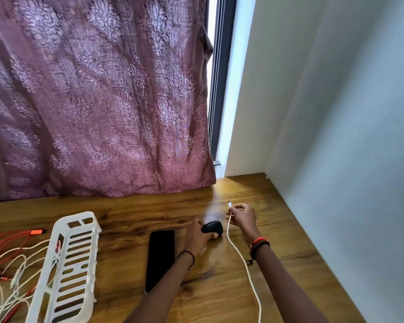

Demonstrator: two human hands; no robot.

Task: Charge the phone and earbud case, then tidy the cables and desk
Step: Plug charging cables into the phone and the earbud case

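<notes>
1. Earbud case point(213, 226): small, black and rounded. It sits at the middle of the wooden desk point(126, 220), just right of the phone's far end, with the left hand point(197, 238) wrapped around it. Whether it rests on the wood or is slightly lifted cannot be told.
2. Phone point(161, 259): a dark slab lying flat with its screen blank, lengthwise away from the viewer. The left forearm crosses its near corner.
3. Edges: the desk's right side runs along a pale wall point(336, 113). Its back edge disappears under a hanging purple curtain point(98, 89), and the two meet in a corner at the far right, beside a strip of window frame point(219, 78).
4. Open room: bare wood lies between the right hand point(241, 216) and the wall, behind both hands up to the curtain, and between the phone and a white slotted basket point(68, 269).
5. Clutter: the basket lies at the left. Beyond it, a tangle of orange and white cables point(7, 264) reaches the left border.
6. Left hand: reaching forward with the fingers curled around the case and a black band on the wrist.
7. Right hand: held just right of the case, pinching a white cable point(243, 259) near its plug point(229, 203), which points up and away. The cable trails back toward the viewer across the wood. Red and dark beads circle this wrist.
8. The hands are close together but not touching.
</notes>
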